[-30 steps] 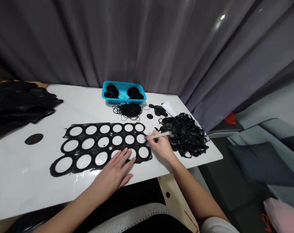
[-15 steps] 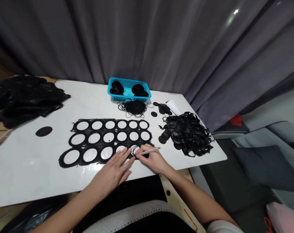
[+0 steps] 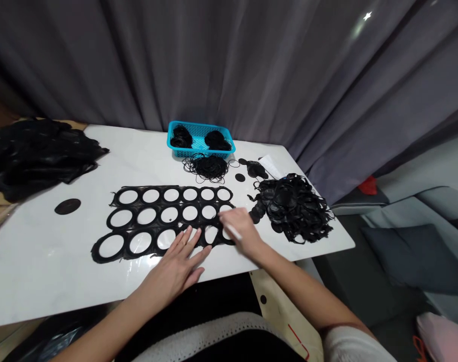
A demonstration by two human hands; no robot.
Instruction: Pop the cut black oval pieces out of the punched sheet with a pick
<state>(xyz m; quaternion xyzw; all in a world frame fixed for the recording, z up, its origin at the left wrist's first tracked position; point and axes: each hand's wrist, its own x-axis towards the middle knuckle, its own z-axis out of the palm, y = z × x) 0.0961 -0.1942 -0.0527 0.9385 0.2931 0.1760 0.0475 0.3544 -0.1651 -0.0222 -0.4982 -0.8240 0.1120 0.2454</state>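
A flat black rubbery sheet with rows of round holes lies on the white table. My left hand rests on its near edge, fingers spread and stretched out, with white showing through the holes beside them. Over the sheet's right end, my right hand is closed around a thin white pen-shaped tool. Motion smears this hand and the tool, and whether a black ring hangs from them I cannot tell. One hole between the hands looks narrowed and uneven.
A blue basket holds black ring bundles, and a heap of thin black rings lies before it. Tangled black scraps cover the right end, near loose black discs. Black sheeting is piled at left.
My right hand has moved up and to the right with the white tool, away from the near-row hole where thin rings showed. My left hand has barely shifted.
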